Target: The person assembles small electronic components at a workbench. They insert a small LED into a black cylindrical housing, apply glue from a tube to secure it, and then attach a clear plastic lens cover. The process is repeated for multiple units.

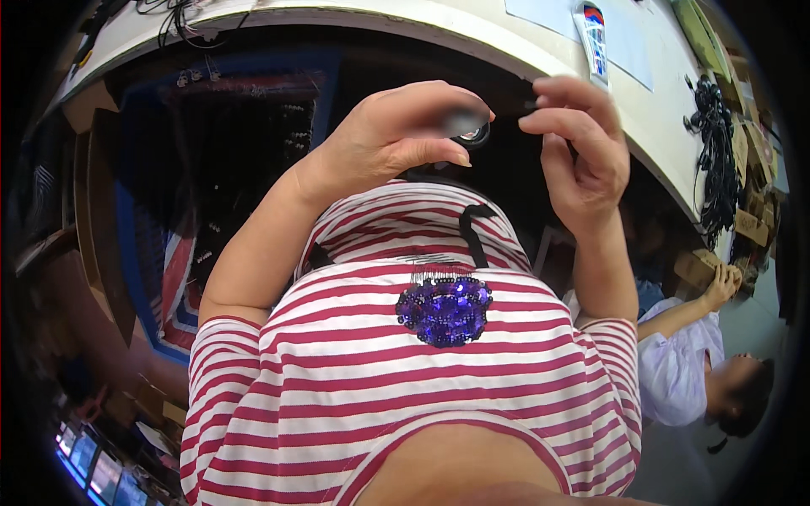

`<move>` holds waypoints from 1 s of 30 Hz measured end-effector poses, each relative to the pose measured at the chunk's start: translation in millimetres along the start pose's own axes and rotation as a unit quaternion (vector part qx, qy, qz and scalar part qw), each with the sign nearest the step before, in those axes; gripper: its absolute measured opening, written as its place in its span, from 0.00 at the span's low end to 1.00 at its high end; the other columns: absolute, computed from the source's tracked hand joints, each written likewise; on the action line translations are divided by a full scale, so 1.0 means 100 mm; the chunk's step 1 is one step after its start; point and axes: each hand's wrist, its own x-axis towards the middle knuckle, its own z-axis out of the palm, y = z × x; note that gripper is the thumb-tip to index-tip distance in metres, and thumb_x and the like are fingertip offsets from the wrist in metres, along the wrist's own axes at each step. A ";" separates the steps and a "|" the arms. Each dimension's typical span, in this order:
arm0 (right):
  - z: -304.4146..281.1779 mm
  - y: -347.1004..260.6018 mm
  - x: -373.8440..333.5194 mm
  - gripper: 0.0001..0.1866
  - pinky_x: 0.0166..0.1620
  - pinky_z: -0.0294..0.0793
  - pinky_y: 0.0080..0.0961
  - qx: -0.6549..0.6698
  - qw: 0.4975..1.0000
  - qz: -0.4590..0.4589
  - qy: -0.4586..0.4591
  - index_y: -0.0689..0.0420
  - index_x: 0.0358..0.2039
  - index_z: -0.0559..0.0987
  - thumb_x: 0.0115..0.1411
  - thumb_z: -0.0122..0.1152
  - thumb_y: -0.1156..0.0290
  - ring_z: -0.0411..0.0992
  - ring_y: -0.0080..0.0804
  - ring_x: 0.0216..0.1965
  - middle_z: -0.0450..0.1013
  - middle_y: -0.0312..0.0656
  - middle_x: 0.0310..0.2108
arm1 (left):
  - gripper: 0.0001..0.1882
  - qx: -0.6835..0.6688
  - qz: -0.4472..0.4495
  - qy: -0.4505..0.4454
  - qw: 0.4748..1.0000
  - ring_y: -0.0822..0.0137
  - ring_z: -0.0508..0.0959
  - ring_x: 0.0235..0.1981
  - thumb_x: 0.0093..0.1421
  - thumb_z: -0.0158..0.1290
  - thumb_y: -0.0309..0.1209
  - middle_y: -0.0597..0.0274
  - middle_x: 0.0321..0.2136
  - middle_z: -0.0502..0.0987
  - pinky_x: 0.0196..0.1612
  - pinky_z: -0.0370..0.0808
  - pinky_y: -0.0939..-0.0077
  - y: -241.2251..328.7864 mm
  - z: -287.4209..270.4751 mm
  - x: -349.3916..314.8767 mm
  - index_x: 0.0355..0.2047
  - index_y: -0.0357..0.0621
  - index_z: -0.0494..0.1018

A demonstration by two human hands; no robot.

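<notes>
My left hand point(413, 126) is closed, fingers and thumb curled round a small round black piece point(478, 137) with a shiny ring on its face. A blurred patch covers part of these fingers, and most of the piece is hidden in the grip. A short gap to the right, my right hand point(584, 148) is raised with its fingers bent together. A tiny dark tip point(531, 105) shows at its fingertips, too small to name. Both hands are held in front of my striped shirt, close to the table's near edge.
The white table point(337, 21) curves across the top. On it lie a white, blue and red tube point(593, 42), thin dark cables point(181, 17) and a black cable bundle point(710, 152). A blue-rimmed bin point(128, 228) stands at left. At right, another person point(683, 363) reaches toward cardboard boxes point(699, 268).
</notes>
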 end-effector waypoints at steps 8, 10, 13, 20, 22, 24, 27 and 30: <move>0.01 -0.23 0.17 0.14 0.44 0.68 0.26 -0.163 0.978 -0.098 -0.088 0.57 0.27 0.80 0.39 0.54 0.86 0.68 0.37 0.44 0.68 0.46 0.43 | 0.20 0.034 0.017 -0.015 0.999 0.77 0.72 0.34 0.50 0.55 0.19 0.64 0.36 0.71 0.39 0.73 0.85 0.03 0.05 0.04 0.45 0.34 0.68; -0.02 -0.24 0.18 0.14 0.43 0.68 0.27 -0.171 0.974 -0.098 -0.108 0.56 0.28 0.80 0.40 0.54 0.84 0.67 0.38 0.45 0.68 0.47 0.44 | 0.20 0.021 0.002 -0.004 1.000 0.77 0.72 0.34 0.50 0.56 0.19 0.64 0.36 0.71 0.39 0.72 0.85 0.06 0.07 0.03 0.45 0.34 0.68; -0.05 -0.25 0.22 0.14 0.44 0.68 0.27 -0.187 0.968 -0.091 -0.140 0.56 0.29 0.80 0.41 0.55 0.84 0.67 0.39 0.45 0.68 0.47 0.45 | 0.21 0.066 0.019 0.002 0.998 0.76 0.72 0.35 0.49 0.56 0.18 0.64 0.36 0.71 0.39 0.72 0.84 0.04 0.07 0.04 0.45 0.34 0.68; 0.09 0.02 -0.01 0.19 0.43 0.67 0.26 0.036 0.998 -0.016 0.039 0.57 0.31 0.79 0.40 0.48 0.90 0.69 0.34 0.40 0.69 0.44 0.41 | 0.21 -0.063 0.019 0.110 0.992 0.72 0.75 0.36 0.46 0.59 0.21 0.60 0.37 0.74 0.43 0.74 0.80 0.11 0.00 0.04 0.43 0.35 0.69; 0.23 0.19 -0.20 0.22 0.47 0.67 0.27 0.082 0.995 0.050 -0.021 0.60 0.42 0.74 0.44 0.48 0.87 0.68 0.36 0.42 0.69 0.46 0.40 | 0.24 -0.111 0.063 0.133 0.983 0.68 0.76 0.36 0.46 0.62 0.28 0.55 0.37 0.75 0.42 0.74 0.77 0.04 -0.04 0.05 0.43 0.35 0.69; 0.59 0.31 -0.45 0.25 0.48 0.66 0.29 0.111 0.969 0.192 -0.107 0.63 0.48 0.68 0.48 0.59 0.71 0.68 0.39 0.42 0.68 0.50 0.41 | 0.25 -0.148 0.100 0.159 0.971 0.67 0.76 0.35 0.46 0.62 0.32 0.54 0.36 0.75 0.42 0.74 0.76 0.01 -0.02 0.05 0.43 0.34 0.68; 0.86 0.51 -0.73 0.23 0.41 0.67 0.26 0.219 0.889 0.310 -0.258 0.60 0.46 0.70 0.53 0.58 0.59 0.69 0.35 0.36 0.70 0.46 0.33 | 0.30 -0.147 0.125 0.177 0.965 0.66 0.76 0.33 0.47 0.60 0.45 0.53 0.35 0.73 0.41 0.74 0.74 0.02 0.02 0.10 0.44 0.36 0.66; 0.86 0.47 -0.62 0.17 0.39 0.66 0.17 0.280 0.866 0.291 -0.295 0.59 0.43 0.70 0.57 0.55 0.63 0.66 0.19 0.34 0.68 0.35 0.32 | 0.34 -0.158 0.160 0.165 0.960 0.66 0.76 0.31 0.55 0.43 0.59 0.55 0.36 0.72 0.37 0.73 0.75 -0.03 0.02 0.19 0.46 0.39 0.63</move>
